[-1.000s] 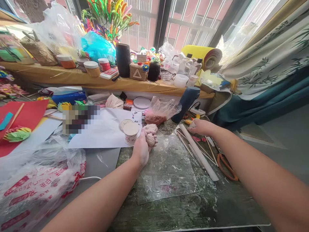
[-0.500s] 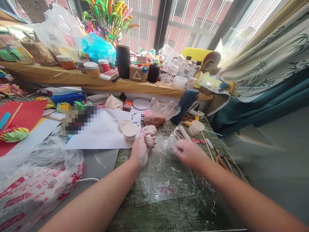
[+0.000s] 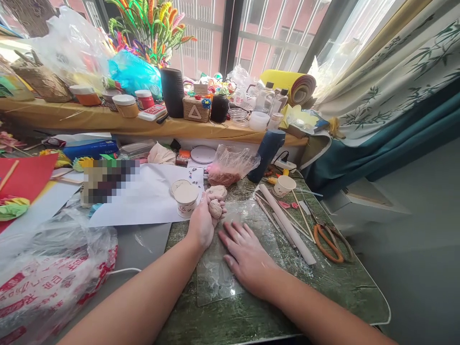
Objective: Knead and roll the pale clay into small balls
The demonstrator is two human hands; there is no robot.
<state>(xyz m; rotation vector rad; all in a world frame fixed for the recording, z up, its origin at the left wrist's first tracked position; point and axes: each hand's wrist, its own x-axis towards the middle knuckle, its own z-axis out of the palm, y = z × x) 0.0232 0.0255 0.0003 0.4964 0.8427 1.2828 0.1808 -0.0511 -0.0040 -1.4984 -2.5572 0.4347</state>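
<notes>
In my left hand [image 3: 203, 223] is a pale lump of clay [image 3: 215, 209], with the fingers curled round it. Just behind that hand, a second clay lump [image 3: 217, 192] rests on the table. My right hand [image 3: 246, 254] lies palm down, fingers spread, on a clear sheet [image 3: 212, 287] smeared with white powder. Nothing shows in its grasp. To its right lies a pale rolling pin [image 3: 287, 225] beside several thin sticks. Left of the clay stands a paper cup [image 3: 186, 209] with a pale round top.
Orange-handled scissors [image 3: 328, 243] lie at the right near another paper cup [image 3: 284, 186]. Behind are a bag of brownish material [image 3: 224, 177] and a dark blue cylinder [image 3: 266, 155]. White paper [image 3: 132, 206] and a plastic bag [image 3: 64, 287] cover the left. Jars crowd the sill [image 3: 143, 127].
My right hand has come away from the rolling pin, moving left and nearer, and now lies flat on the clear sheet. My left hand still holds the clay. The view has shifted slightly right.
</notes>
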